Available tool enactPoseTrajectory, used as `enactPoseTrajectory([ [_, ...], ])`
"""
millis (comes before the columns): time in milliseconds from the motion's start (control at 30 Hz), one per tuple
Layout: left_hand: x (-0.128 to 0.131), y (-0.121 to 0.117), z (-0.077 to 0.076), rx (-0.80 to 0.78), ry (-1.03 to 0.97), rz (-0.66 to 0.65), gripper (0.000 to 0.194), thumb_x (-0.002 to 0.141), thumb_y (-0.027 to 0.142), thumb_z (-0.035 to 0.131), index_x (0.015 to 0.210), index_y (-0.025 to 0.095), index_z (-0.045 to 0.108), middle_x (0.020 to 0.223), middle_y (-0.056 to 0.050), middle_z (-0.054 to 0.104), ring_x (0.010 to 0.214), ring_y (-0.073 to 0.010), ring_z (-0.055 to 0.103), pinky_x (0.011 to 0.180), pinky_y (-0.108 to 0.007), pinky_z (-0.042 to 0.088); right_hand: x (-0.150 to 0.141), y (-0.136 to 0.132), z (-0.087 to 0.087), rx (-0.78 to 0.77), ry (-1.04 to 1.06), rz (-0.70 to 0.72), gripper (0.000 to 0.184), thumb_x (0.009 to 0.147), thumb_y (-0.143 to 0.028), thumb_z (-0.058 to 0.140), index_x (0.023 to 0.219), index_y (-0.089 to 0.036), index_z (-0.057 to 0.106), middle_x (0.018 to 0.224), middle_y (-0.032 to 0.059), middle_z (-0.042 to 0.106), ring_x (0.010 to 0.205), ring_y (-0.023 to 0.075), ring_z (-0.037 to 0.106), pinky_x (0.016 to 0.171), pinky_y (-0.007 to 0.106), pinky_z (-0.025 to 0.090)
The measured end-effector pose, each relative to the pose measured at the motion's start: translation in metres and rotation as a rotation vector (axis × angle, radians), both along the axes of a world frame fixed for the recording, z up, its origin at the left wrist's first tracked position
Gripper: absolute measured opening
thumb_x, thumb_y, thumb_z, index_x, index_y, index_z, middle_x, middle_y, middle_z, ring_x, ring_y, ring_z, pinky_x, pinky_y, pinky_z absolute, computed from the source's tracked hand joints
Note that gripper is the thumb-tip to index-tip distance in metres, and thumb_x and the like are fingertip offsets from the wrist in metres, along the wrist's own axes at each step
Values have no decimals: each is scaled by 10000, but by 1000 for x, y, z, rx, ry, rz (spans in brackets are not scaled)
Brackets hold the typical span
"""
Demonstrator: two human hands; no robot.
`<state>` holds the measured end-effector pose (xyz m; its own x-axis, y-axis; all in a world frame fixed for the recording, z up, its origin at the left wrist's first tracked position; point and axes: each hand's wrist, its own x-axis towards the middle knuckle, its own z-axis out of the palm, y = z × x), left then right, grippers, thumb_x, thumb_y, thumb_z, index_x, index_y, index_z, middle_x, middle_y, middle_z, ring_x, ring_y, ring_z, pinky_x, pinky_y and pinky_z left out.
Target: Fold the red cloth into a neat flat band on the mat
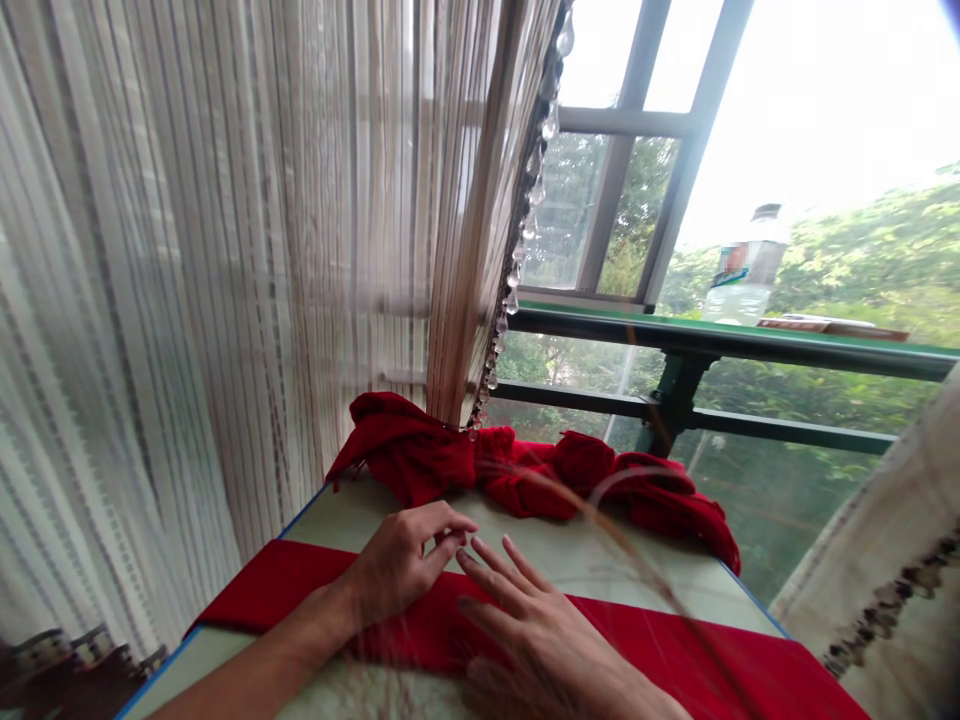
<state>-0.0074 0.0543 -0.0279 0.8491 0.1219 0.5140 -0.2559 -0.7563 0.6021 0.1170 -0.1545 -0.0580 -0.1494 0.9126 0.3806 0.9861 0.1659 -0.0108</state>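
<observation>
My left hand (pixel 409 555) is above a red cloth strip (pixel 262 585) on the pale board-like tabletop (pixel 341 515). Its thumb and index finger are pinched together; whatever is between them, if anything, is too small to make out. Close beside it on the right is my right hand (pixel 536 625), palm down with the fingers spread, over the same strip. The fingertips of both hands nearly meet. The folded strip lies flat across the tabletop and runs off both sides. Farther back, a crumpled heap of red fabric (pixel 525 475) lies along the far edge.
Striped string curtains (pixel 315 250) with clear beads (pixel 512 275) hang at the left and behind the heap. A dark green railing (pixel 750 340) crosses the window; a bottle (pixel 742 275) and flat items (pixel 832 327) rest on it. Blurred hair-like strands cross the view. Another curtain (pixel 847 560) hangs at right.
</observation>
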Motion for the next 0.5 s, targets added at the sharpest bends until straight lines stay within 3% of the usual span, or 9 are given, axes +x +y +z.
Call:
enactPoseTrajectory([
  [233, -1, 0, -1, 43, 31, 3, 229, 1013, 258, 576, 1090, 225, 789, 1013, -42, 789, 850, -177, 702, 726, -255, 524, -2, -1, 4, -32, 5, -21, 479, 970, -343, 762, 1418, -224, 639, 1736, 141, 430, 1640, 349, 271, 1329, 602, 260],
  [500, -2, 2, -1, 79, -10, -30, 226, 1021, 225, 562, 1094, 211, 775, 1008, -38, 784, 867, -173, 705, 773, -259, 533, 3, 1, -4, 23, -31, -5, 426, 1047, -463, 654, 1406, -234, 656, 1723, 126, 463, 1646, 321, 267, 1318, 604, 293],
])
